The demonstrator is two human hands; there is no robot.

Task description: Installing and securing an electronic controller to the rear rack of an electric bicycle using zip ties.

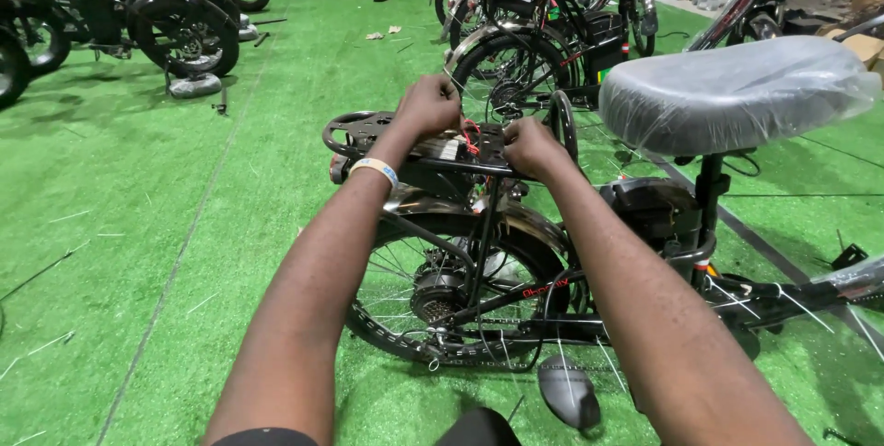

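Both hands are clenched over the rack (368, 133): left hand (428, 107) pinching a thin tie, right hand (529, 147) gripping wires (470, 138) at its nine o'clock. Pulling hard could snap them.

Both hands sit on the rack (368, 133) over the back wheel (442, 289) of the bike. The left hand (428, 105) is just left of the right hand (532, 147), with wires (470, 138) between them. The seat (732, 92) is to the right of the hands. The wheel is right below them. More bikes (525, 50) stand behind the hands and far off to the left.
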